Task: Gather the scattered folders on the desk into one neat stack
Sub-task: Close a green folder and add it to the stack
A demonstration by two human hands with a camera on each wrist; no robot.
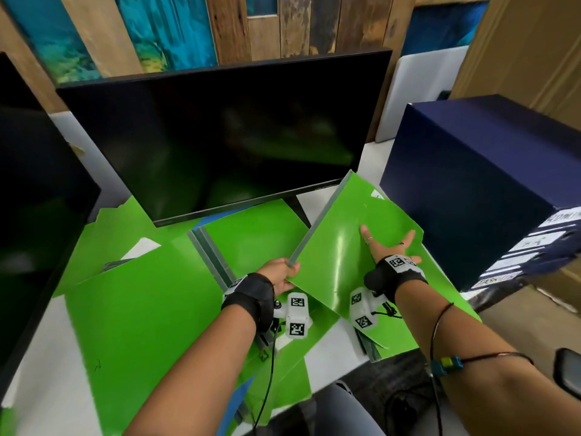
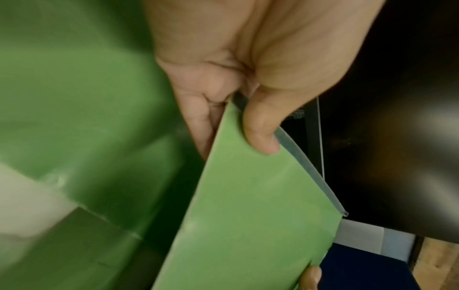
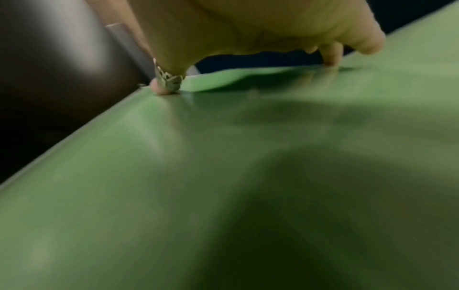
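Green folder [image 1: 339, 247] tilted, left hand [image 1: 279, 273] pinching its spine corner, right hand [image 1: 386, 247] spread flat atop

Left hand [image 1: 281, 273] pinches raised green folder [image 1: 339, 247] corner — right hand [image 1: 388, 247] spread flat on it.

Folders [image 1: 151, 297] lie overlapping on the desk [image 1: 317, 357] before the monitor [image 1: 220, 136], a box [image 1: 478, 190] at right.

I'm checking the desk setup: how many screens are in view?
2. One dark screen stands mid-desk behind the green folders; a second screen is at the left edge, partly cut off. More could lie outside the picture.
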